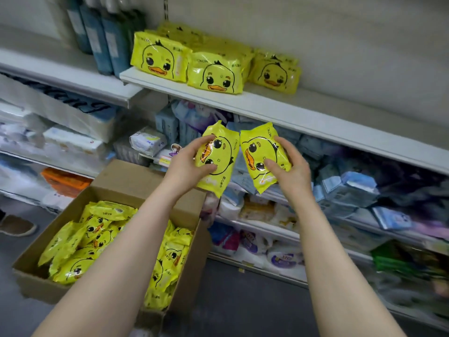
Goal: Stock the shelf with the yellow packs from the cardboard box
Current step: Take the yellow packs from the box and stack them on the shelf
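Each hand grips one yellow duck-face pack, held side by side in mid-air below the white shelf [279, 109]. My left hand [188, 164] holds the left yellow pack [222, 164] and my right hand [290, 170] holds the right yellow pack [257, 152]. Both packs are turned sideways, nearly touching. On the shelf above stand several stocked yellow packs [216, 71] in three rows at its left end. The open cardboard box [192, 229] sits low at the left, under my left forearm, with several more yellow packs [80, 242] inside.
Dark blue packs [107, 42] stand left of the stocked ones. The shelf's right part is bare. Lower shelves hold blue and white tissue packs [347, 188] and an orange pack [65, 181]. Someone's shoe [17, 224] is on the floor at the far left.
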Demonstrator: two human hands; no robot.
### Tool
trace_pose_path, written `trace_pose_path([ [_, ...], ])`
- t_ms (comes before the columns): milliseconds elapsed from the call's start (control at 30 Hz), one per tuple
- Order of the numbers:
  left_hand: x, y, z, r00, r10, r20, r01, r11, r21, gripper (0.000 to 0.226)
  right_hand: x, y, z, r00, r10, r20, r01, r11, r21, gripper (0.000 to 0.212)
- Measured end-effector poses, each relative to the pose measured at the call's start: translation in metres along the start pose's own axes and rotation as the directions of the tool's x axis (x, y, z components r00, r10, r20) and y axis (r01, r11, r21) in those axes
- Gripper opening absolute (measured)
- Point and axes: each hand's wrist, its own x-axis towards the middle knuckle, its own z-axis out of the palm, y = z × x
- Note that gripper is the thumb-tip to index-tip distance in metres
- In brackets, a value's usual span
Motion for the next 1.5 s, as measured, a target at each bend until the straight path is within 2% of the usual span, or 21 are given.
trace_pose_path([
  [133,0.027,0.028,-0.011,0.997,0.078,0.006,-0.078,0.996,0.041,0.067,0.022,-0.013,-0.007,0.999,-0.012,-0.046,0.013,1.0,0.027,0.057],
  [367,0.073,0.065,-0.032,0.985,0.172,0.02,-0.174,0.975,0.142,0.066,0.058,-0.035,-0.015,0.993,-0.039,-0.116,0.036,0.999,-0.025,0.057],
  [600,0.11,0.08,-0.037,0.974,0.213,0.074,-0.224,0.952,0.21,0.065,0.122,-0.038,-0.038,0.979,-0.045,-0.199,-0.005,0.97,-0.244,0.051],
  [800,0.146,0.085,-0.025,0.98,0.186,0.065,-0.196,0.96,0.202,0.062,0.201,-0.038,-0.045,0.991,-0.076,-0.113,0.028,0.927,-0.374,0.051],
  [967,0.171,0.084,-0.012,0.985,0.159,0.066,-0.169,0.967,0.189,0.062,0.261,-0.033,-0.039,0.996,-0.09,0.02,0.088,0.849,-0.521,0.049],
  [1133,0.182,0.08,-0.002,0.985,0.147,0.086,-0.16,0.971,0.177,0.062,0.312,-0.024,-0.025,0.984,-0.089,0.157,0.165,0.792,-0.587,0.044],
  [1300,0.182,0.079,0.006,0.986,0.159,0.051,-0.166,0.969,0.184,0.061,0.325,-0.001,-0.007,0.981,-0.078,0.176,0.172,0.764,-0.622,0.058],
  [1500,0.184,0.083,0.013,0.981,0.181,0.062,-0.189,0.968,0.165,0.061,0.319,0.001,-0.013,0.989,-0.088,0.115,0.143,0.726,-0.673,0.071],
])
